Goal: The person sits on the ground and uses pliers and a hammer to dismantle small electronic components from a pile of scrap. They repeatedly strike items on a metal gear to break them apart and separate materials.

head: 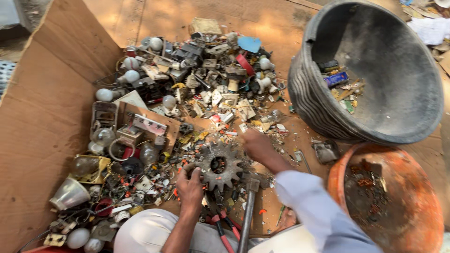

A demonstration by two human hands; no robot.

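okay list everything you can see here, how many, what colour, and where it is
Toothed gear: one, rusty grey, centre foreground.
Scrap pile: count unclear, mixed colours, on brown board.
Light bulbs: several, white or clear, pile's left side.
Tilted basin: one, dark grey, upper right, holding bits.
Orange basin: one, lower right.
Hammer: one, grey, below the gear.
Pliers: one, red-handled, bottom centre.
Left hand: on the gear's edge.
Right hand: beside the gear.
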